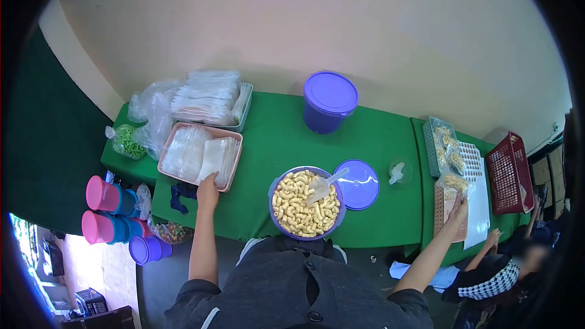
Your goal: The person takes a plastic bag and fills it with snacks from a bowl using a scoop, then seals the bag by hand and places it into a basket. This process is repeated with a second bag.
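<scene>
My left hand [208, 191] is at the front edge of a pink tray [170, 175], its fingers closed on the edge of a clear plastic bag [212, 157] in a stack. Out to the right, my right hand [459, 208] grips a filled bag of macaroni snacks [453, 181] above a pink basket [439, 219]. Directly in front of me stands a purple tub [272, 214] full of curved macaroni snacks [298, 207]. A clear plastic scoop [319, 189] rests on them, handle pointing right. The tub's purple lid [358, 186] lies beside it.
A lidded purple tub [329, 103] stands at the back. More bags [206, 94] fill a tray at left, near a bag of green snacks [129, 143]. Right are a basket of filled bags [431, 146], a label sheet [472, 161], a maroon basket [509, 173] and another person [493, 277].
</scene>
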Demonstrator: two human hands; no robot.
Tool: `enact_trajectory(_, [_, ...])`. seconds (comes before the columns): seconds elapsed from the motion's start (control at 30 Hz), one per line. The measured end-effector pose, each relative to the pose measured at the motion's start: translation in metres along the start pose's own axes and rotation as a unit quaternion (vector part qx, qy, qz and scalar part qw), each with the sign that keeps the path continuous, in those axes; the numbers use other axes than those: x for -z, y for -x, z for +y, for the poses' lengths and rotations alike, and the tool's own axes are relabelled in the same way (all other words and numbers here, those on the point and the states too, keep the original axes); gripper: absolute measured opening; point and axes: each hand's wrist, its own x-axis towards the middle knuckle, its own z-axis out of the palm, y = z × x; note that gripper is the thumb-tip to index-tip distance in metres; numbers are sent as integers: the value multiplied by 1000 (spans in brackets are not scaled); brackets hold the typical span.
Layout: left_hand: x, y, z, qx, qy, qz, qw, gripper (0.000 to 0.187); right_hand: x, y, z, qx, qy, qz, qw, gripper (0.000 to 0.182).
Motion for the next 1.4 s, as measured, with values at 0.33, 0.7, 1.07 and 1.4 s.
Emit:
enact_trajectory(0.33, [15,13,12,-70,94,136,984,52,27,31,92,-145,170,227,948,54])
enact_trajectory(0.7, [0,13,-19,-67,-84,141,984,39,-176,186,85,64,325,-102,938,30])
enact_trajectory(1.07, [37,25,24,7,111,202,973,18,-230,251,64,57,301,-250,919,20])
enact_trajectory(1.4, [46,7,50,184,587,280,737,27,-264,326,43,68,378,-469,795,18])
